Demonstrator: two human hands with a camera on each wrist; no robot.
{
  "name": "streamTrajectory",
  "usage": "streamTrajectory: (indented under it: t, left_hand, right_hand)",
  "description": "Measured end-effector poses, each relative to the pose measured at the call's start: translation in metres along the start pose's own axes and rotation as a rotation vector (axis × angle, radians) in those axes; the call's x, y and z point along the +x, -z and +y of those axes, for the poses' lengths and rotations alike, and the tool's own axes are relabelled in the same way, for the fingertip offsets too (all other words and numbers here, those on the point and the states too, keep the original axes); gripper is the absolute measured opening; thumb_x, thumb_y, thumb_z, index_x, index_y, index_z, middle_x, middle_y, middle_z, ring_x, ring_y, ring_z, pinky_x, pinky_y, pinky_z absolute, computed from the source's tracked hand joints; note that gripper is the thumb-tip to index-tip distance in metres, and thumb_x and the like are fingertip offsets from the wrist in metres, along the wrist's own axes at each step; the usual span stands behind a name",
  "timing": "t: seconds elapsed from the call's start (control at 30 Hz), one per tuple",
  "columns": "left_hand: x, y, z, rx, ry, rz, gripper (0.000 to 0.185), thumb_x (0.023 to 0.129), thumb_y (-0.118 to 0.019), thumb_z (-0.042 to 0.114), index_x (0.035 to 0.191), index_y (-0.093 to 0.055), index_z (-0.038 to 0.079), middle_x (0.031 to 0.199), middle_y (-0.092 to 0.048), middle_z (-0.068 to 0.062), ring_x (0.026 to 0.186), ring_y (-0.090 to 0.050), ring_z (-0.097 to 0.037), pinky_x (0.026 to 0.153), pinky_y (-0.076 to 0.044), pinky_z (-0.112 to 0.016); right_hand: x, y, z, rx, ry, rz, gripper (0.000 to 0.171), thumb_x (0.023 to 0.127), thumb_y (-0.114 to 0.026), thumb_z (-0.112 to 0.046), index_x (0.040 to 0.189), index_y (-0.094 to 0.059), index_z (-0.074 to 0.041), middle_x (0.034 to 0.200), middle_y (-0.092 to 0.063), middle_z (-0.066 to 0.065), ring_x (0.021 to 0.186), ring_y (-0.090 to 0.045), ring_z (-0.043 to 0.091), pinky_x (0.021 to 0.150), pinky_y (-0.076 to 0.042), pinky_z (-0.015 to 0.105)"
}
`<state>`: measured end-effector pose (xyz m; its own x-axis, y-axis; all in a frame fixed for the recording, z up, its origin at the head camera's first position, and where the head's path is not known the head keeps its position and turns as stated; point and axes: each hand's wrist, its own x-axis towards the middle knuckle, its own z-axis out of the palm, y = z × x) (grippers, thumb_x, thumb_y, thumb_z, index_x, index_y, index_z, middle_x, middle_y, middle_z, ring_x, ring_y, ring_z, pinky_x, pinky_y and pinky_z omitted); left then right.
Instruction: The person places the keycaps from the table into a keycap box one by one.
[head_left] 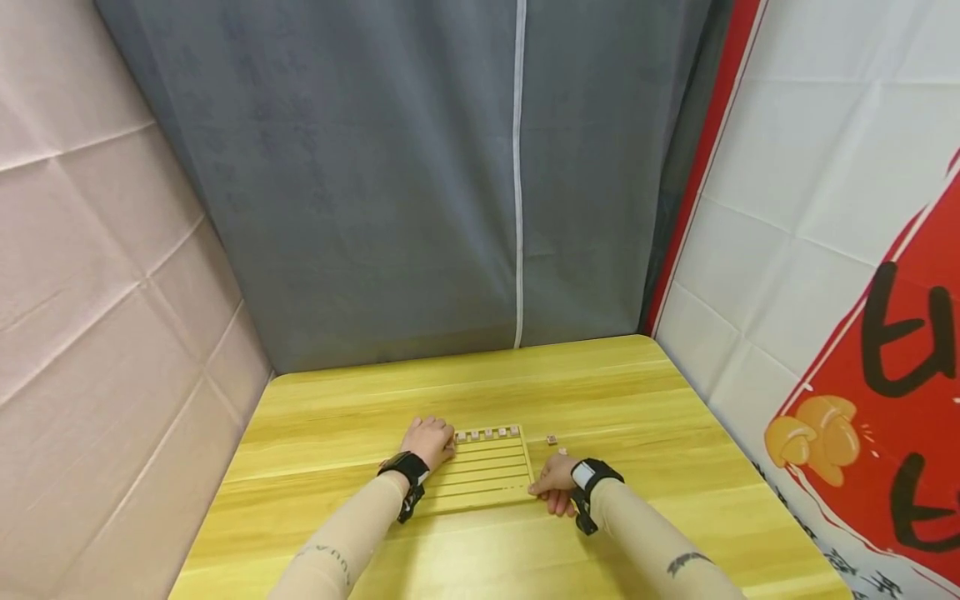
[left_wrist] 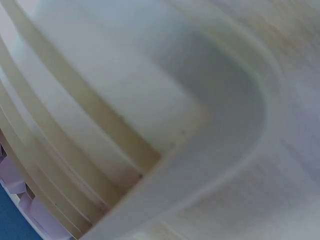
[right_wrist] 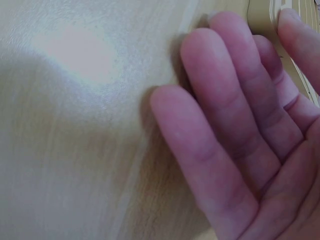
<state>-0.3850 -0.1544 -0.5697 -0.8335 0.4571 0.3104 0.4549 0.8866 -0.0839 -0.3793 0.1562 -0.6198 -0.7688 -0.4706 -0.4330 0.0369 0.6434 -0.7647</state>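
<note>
A flat yellow board with parallel grooves lies on the table. Several small cubes stand in a row along its far groove, and some show as purplish blocks in the left wrist view. My left hand rests over the board's far left part, its fingers bent at the end of this row; I cannot tell whether they pinch a cube. At the near right corner, the thumb of my right hand touches the board's rim. Its other fingers lie loosely bent against the tabletop, index beside the rim.
Two loose cubes lie right of the board, one farther off and another just beyond my right hand. The wooden table ends at a grey curtain, with pale fabric walls on both sides.
</note>
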Motion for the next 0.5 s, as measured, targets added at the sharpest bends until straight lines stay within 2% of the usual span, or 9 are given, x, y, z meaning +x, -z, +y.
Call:
streamTrajectory:
  t: [0.2,0.3,0.43,0.5]
  left_hand:
    - [-0.003,-0.008,-0.001,0.019,-0.008,-0.01,0.029,0.076,-0.082,0.033,0.07,-0.054,0.024,0.068,-0.045,0.01,0.065,-0.035,-0.013,0.062,-0.023,-0.028]
    - [-0.004,-0.007,-0.002,0.008,-0.022,-0.004,0.026,0.078,-0.08,0.032,0.073,-0.057,0.023,0.069,-0.046,0.01,0.065,-0.037,-0.012,0.062,-0.024,-0.028]
    - [-0.009,0.002,-0.004,-0.037,-0.053,0.024,0.017,0.081,-0.078,0.031,0.079,-0.064,0.021,0.075,-0.054,0.008,0.07,-0.047,-0.013,0.064,-0.036,-0.03]
    - [-0.014,0.01,-0.005,-0.073,-0.096,0.01,0.016,0.082,-0.077,0.032,0.087,-0.07,0.019,0.084,-0.062,0.005,0.077,-0.055,-0.016,0.069,-0.045,-0.035]
  right_hand:
    - [-0.014,-0.002,-0.017,0.001,-0.021,0.006,0.034,0.089,-0.069,-0.031,0.07,-0.063,-0.004,0.058,-0.066,0.009,0.043,-0.059,0.014,0.04,-0.051,0.028]
    - [-0.024,-0.001,-0.028,-0.003,-0.028,0.009,0.033,0.09,-0.068,-0.028,0.07,-0.062,-0.002,0.058,-0.065,0.009,0.043,-0.059,0.013,0.041,-0.051,0.028]
    - [-0.031,0.001,-0.035,-0.016,-0.027,0.004,0.032,0.092,-0.067,-0.027,0.071,-0.063,-0.002,0.059,-0.066,0.01,0.043,-0.059,0.012,0.042,-0.051,0.027]
    - [-0.031,0.002,-0.034,-0.014,-0.023,0.001,0.032,0.092,-0.067,-0.027,0.072,-0.062,-0.002,0.06,-0.066,0.01,0.044,-0.059,0.013,0.041,-0.051,0.027]
